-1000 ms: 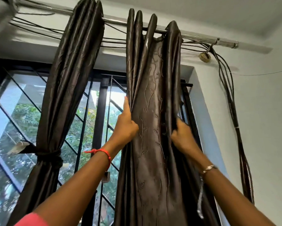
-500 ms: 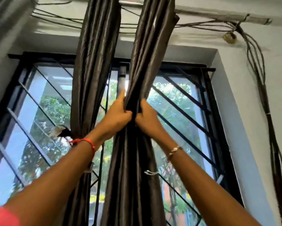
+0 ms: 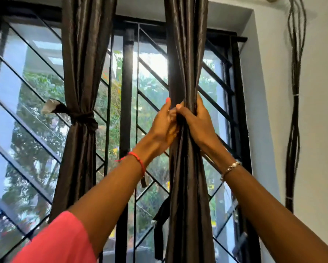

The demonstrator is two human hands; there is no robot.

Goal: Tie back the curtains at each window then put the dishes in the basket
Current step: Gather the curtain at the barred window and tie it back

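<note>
Brown satin cloth of the right curtain (image 3: 186, 54) is gathered into a narrow bunch in front of the barred window (image 3: 127, 82). It is gripped by the left hand (image 3: 164, 124) and the right hand (image 3: 198, 123), set side by side, with the fingers (image 3: 200, 103) of each curled round the folds. The left curtain (image 3: 83, 54) is bound at its middle by a tie (image 3: 82, 118). A dark strip (image 3: 160, 223) hangs just beside the gripped curtain. Cables (image 3: 294, 111) run down the wall at the right.

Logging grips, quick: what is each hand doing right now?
Left hand: grips the gathered, untied curtain.
Right hand: grips the same curtain, right beside the left.
</note>
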